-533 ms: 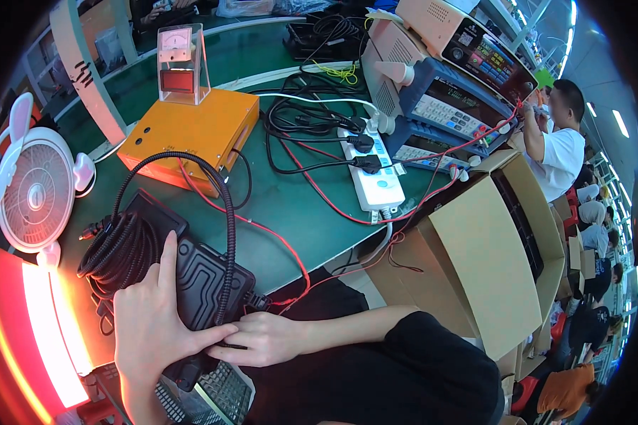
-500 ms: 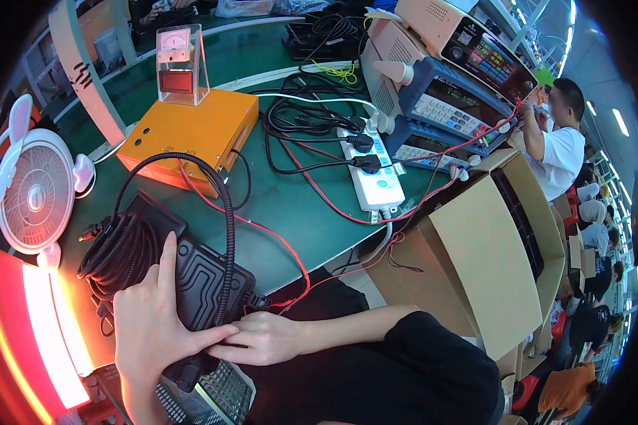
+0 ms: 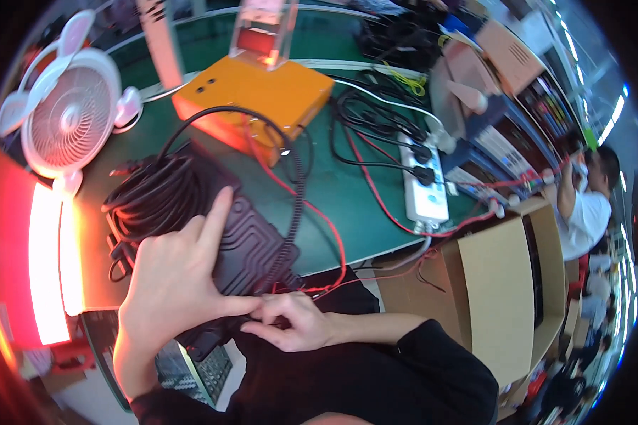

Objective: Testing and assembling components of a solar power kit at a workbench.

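Note:
My left hand (image 3: 170, 290) grips a black ridged unit (image 3: 255, 248), its index finger stretched along the top and its thumb reaching right across the lower end. Beside the thumb, my right hand (image 3: 290, 322) is curled at that lower end; what its fingers pinch is hidden. A thick coil of black cable (image 3: 156, 191) lies along the unit's left side, and a corrugated cable arches over it. Red wires (image 3: 333, 241) run right of the unit.
An orange box (image 3: 255, 92) with a clear stand, white fan (image 3: 71, 117) and glowing light (image 3: 46, 269) surround the bench (image 3: 354, 234). Right are a power strip (image 3: 425, 198), stacked instruments (image 3: 503, 149) and an open carton (image 3: 496, 297). A co-worker (image 3: 581, 212) stands beyond.
The camera view has shifted, so the bench and its objects sit higher and farther right in the picture. Both hands remain at the black unit in much the same pose.

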